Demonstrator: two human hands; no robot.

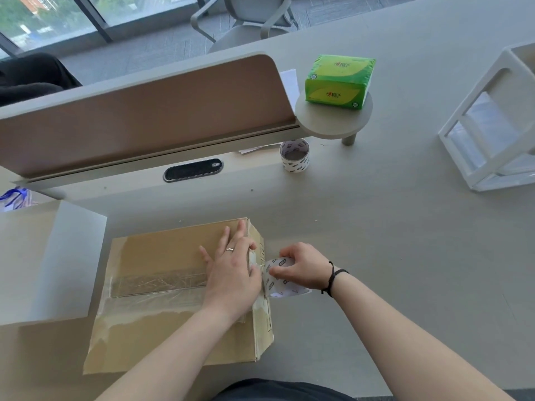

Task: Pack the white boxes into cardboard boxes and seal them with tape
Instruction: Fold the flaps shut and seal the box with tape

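Note:
A closed cardboard box (162,256) lies flat on the desk in front of me, with a strip of clear tape (156,282) along its top seam. My left hand (231,270) presses flat on the box's top near its right edge, fingers spread. My right hand (301,266) grips a roll of clear tape (282,280) with a white printed core, held against the box's right side. Tape runs from the roll over the box's right edge. A white box (58,264) stands at the left, touching the cardboard box.
A second tape roll (294,155) stands near the desk divider (144,117). A green tissue pack (338,82) rests on a small round shelf (333,123). A white open rack (492,125) sits at the right. A chair (249,21) stands beyond the desk.

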